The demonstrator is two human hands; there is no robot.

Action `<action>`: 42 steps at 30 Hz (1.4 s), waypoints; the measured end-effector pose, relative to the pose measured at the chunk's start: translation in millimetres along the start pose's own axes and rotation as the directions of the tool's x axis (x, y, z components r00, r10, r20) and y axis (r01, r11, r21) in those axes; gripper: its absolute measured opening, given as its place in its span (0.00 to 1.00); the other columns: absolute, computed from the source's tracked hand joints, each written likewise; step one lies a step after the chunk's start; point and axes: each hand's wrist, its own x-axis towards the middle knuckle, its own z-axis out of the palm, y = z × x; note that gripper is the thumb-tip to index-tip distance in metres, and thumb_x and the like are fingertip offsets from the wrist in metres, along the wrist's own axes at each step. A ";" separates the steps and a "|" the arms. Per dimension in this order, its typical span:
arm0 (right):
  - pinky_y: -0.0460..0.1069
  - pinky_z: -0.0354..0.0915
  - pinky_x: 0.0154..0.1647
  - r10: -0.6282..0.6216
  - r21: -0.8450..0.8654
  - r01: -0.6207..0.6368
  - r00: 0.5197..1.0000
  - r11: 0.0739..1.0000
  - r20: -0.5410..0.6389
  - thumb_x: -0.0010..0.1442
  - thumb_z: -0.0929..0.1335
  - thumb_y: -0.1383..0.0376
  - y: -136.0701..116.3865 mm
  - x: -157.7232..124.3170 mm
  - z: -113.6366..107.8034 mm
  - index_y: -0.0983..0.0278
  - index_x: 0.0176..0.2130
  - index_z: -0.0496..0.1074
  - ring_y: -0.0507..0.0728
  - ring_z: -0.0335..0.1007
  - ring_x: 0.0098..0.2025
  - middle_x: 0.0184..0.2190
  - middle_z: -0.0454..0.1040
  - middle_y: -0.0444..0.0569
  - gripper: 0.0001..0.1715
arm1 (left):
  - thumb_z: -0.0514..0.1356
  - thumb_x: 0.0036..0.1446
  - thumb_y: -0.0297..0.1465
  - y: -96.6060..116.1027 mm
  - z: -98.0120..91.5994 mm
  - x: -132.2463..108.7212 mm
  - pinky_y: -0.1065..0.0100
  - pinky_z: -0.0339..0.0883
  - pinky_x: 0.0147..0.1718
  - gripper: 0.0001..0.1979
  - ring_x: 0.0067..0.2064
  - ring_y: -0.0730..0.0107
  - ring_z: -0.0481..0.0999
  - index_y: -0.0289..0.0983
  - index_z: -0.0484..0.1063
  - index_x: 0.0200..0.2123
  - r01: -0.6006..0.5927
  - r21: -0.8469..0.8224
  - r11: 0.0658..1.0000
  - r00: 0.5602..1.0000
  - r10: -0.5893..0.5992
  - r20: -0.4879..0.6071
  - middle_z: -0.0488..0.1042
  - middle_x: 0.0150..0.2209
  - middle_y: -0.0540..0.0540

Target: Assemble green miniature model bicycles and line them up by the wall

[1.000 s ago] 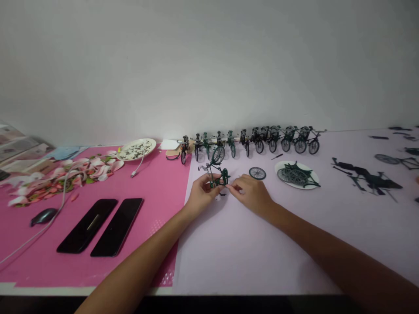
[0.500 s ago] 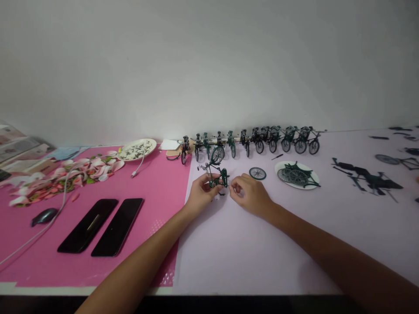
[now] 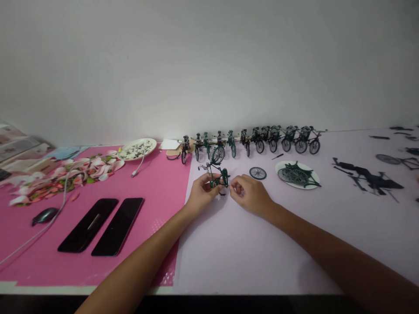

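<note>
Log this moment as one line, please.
left hand: holding toy bicycle; right hand: close beside bicycle, grip unclear; loose wheel: on table beyond right hand; plate: holds bicycle parts

A tabletop workshop for small crafts: I hold a model bicycle in my left hand at a table set against a plain grey wall. More bicycles line the wall, loose bicycle parts lie to the right, and wheels and frames fill a white plate. On the pink sheet to the left, pink petals lie heaped, while two phones and a white cable lend a homely note. Whether my room belongs to a house or a business, I cannot tell.
</note>
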 end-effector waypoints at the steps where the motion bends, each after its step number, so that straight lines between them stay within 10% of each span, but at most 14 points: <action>1: 0.47 0.56 0.29 -0.006 -0.001 0.006 1.000 1.000 0.001 0.61 0.69 0.68 0.7 -0.1 0.6 0.61 0.32 0.69 0.53 0.67 0.28 0.26 0.71 0.44 0.05 | 0.75 0.47 0.34 -0.1 0.3 0.1 0.64 0.75 0.44 0.23 0.41 0.66 0.81 0.35 0.75 0.46 0.000 0.000 1.000 1.000 0.000 0.001 0.81 0.43 0.42; 8: 0.49 0.52 0.28 -0.017 -0.087 0.018 1.000 0.996 0.004 0.69 0.66 0.62 6.4 -0.6 4.0 0.61 0.22 0.63 0.52 0.60 0.24 0.21 0.65 0.44 0.22 | 0.76 0.47 0.34 -2.3 1.3 0.1 0.63 0.75 0.44 0.23 0.41 0.65 0.82 0.35 0.76 0.45 0.004 -0.014 1.000 1.000 -0.004 0.017 0.81 0.42 0.42; 15: 0.48 0.54 0.28 0.001 -0.016 -0.001 1.000 1.000 0.008 0.63 0.68 0.65 1.4 -1.1 1.1 0.61 0.29 0.68 0.53 0.64 0.26 0.23 0.69 0.43 0.10 | 0.75 0.48 0.36 0.7 -0.1 -0.5 0.66 0.75 0.36 0.23 0.34 0.70 0.80 0.36 0.77 0.46 0.013 0.024 1.000 1.000 -0.013 -0.007 0.81 0.43 0.43; 24: 0.50 0.53 0.29 -0.025 -0.064 0.025 1.000 0.998 0.002 0.70 0.64 0.62 5.9 -0.7 3.8 0.61 0.23 0.62 0.53 0.61 0.25 0.21 0.64 0.44 0.23 | 0.75 0.48 0.36 2.0 1.0 -0.7 0.65 0.75 0.40 0.22 0.37 0.69 0.80 0.35 0.76 0.45 0.004 0.027 1.000 1.000 -0.004 0.008 0.81 0.43 0.43; 32: 0.47 0.56 0.29 0.018 0.033 -0.018 1.000 0.999 -0.003 0.61 0.70 0.66 -1.1 -1.8 -0.3 0.60 0.34 0.70 0.52 0.66 0.25 0.23 0.69 0.41 0.04 | 0.75 0.47 0.36 1.6 0.8 -0.4 0.65 0.75 0.39 0.23 0.37 0.68 0.81 0.36 0.76 0.45 0.011 0.012 1.000 1.000 -0.011 0.004 0.81 0.42 0.44; 42: 0.48 0.53 0.28 -0.036 -0.060 0.034 0.999 0.998 -0.019 0.69 0.65 0.62 6.8 -0.8 5.8 0.61 0.22 0.61 0.52 0.61 0.24 0.20 0.64 0.44 0.23 | 0.74 0.48 0.35 3.7 1.7 -1.8 0.69 0.72 0.33 0.19 0.32 0.73 0.78 0.36 0.78 0.43 -0.004 0.058 0.998 1.000 0.003 0.026 0.81 0.43 0.44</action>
